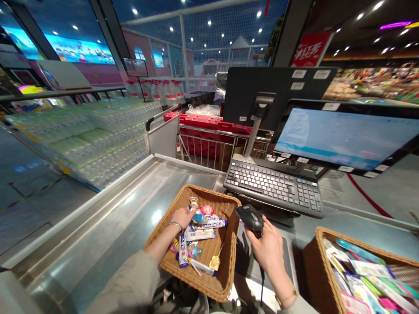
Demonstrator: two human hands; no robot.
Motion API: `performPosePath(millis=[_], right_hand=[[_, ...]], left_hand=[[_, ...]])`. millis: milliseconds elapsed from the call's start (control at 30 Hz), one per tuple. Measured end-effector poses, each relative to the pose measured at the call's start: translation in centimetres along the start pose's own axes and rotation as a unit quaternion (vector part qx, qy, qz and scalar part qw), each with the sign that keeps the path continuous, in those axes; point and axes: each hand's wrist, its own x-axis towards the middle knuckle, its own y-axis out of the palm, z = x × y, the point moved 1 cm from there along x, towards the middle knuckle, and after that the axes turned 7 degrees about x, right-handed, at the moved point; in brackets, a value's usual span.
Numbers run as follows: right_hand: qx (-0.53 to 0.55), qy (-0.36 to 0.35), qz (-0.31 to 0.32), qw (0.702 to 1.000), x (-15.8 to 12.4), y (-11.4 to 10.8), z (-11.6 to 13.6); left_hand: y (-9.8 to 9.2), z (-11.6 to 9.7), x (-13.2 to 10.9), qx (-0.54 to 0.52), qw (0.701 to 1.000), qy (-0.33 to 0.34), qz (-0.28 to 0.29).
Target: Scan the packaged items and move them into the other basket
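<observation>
My left hand [183, 216] reaches into a brown woven basket [225, 279], its fingers closed among small packaged sweets. Right at the fingertips are a pale, ring-shaped item [194, 201] and a blue-wrapped piece [198, 217]; which of them is gripped I cannot tell. Near them lie a pink round candy [207, 210], several white-and-purple stick packs [201, 235] and a gold-wrapped lollipop [214, 262]. Wrapped around a black barcode scanner [249, 216], my right hand [269, 248] holds it just right of the basket, with its head pointing toward the basket.
A keyboard [275, 185] and a lit monitor [343, 137] stand behind the scanner. Another woven basket [319, 250], full of packaged goods, sits at right. The metal counter [131, 205] has a raised edge at left. Beyond are a shopping cart [209, 144] and stacked bottles [98, 135].
</observation>
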Motion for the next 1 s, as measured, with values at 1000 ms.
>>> performPosePath(millis=[1000], right_hand=[[-0.004, -0.008, -0.006, 1.000, -1.2, -1.2, -0.5]], left_hand=[[-1.3, -1.1, -1.1, -0.128, 0.992, 0.016, -0.002]])
